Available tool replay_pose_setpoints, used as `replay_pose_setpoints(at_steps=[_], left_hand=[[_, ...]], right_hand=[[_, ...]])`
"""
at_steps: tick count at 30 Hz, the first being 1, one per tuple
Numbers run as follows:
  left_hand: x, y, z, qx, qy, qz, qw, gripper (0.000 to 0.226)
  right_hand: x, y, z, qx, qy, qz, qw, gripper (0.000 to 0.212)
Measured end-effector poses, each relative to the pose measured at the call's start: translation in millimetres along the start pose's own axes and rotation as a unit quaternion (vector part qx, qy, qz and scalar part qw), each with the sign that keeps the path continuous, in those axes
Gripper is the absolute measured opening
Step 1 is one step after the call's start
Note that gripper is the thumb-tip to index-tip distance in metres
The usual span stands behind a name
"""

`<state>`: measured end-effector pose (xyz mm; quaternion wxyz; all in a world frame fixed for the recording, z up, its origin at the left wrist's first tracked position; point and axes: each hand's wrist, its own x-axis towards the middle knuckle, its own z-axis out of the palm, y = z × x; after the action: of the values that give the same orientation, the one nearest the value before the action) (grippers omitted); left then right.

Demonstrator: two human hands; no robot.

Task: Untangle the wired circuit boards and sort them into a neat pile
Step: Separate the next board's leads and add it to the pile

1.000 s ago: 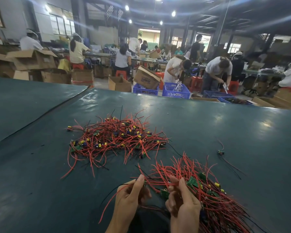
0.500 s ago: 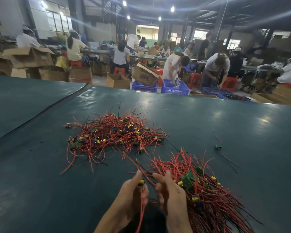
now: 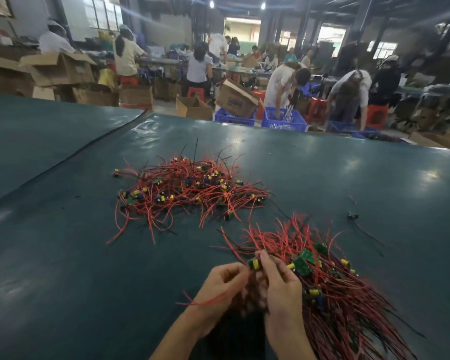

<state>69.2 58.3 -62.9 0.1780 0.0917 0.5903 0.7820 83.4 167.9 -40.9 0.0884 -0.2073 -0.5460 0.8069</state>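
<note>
A tangled heap of small green circuit boards with red and black wires (image 3: pixel 190 189) lies mid-table. A second, combed-out pile (image 3: pixel 333 276) with wires fanning toward me lies at the lower right. Between them, near the front edge, my left hand (image 3: pixel 222 287) and my right hand (image 3: pixel 281 284) hold one wired board (image 3: pixel 253 263) with a yellow part. My right fingers pinch the board at its top. My left fingers curl round its red wires, which trail out to the left.
The dark green table cover (image 3: pixel 63 255) has a seam running up to the left. One stray wired board (image 3: pixel 353 216) lies alone at the right. Beyond the far edge stand blue crates (image 3: pixel 283 120), cardboard boxes (image 3: pixel 192 107) and several people at work.
Both hands have lifted a single board off the near pile's left edge and drawn its red wires out to the left. The camera view has shifted slightly.
</note>
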Motion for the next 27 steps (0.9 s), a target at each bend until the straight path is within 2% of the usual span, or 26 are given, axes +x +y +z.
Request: replay_pose_setpoints(at_steps=[4, 7, 9, 15, 18, 21, 23, 27], left_hand=[[-3, 1, 2, 0.08, -0.01, 0.084, 0.993, 0.018], [-4, 3, 6, 0.094, 0.013, 0.124, 0.988, 0.023], [-4, 4, 7, 0.104, 0.038, 0.133, 0.985, 0.031], [1, 5, 2, 0.087, 0.078, 0.145, 0.983, 0.043], [0, 10, 0, 0.088, 0.099, 0.143, 0.981, 0.05], [-3, 18, -2, 0.033, 0.113, 0.135, 0.984, 0.048], [-3, 20, -4, -0.001, 0.114, 0.134, 0.984, 0.047], [-6, 19, -4, 0.012, 0.089, 0.127, 0.988, 0.05]], right_hand=[[-3, -9, -2, 0.01, 0.006, 0.006, 1.0, 0.029], [-13, -5, 4, -0.001, -0.021, 0.008, 1.0, 0.023], [-16, 0, 8, -0.011, -0.035, -0.006, 0.999, 0.019], [-18, 0, 11, 0.003, -0.011, -0.018, 1.0, 0.018], [-19, -5, 10, 0.039, 0.015, -0.03, 0.999, 0.018], [-16, -17, 2, 0.107, 0.03, -0.046, 0.993, 0.015], [-14, -26, -5, 0.153, 0.039, -0.059, 0.986, 0.013], [-12, -32, -10, 0.177, 0.059, -0.082, 0.979, 0.022]])
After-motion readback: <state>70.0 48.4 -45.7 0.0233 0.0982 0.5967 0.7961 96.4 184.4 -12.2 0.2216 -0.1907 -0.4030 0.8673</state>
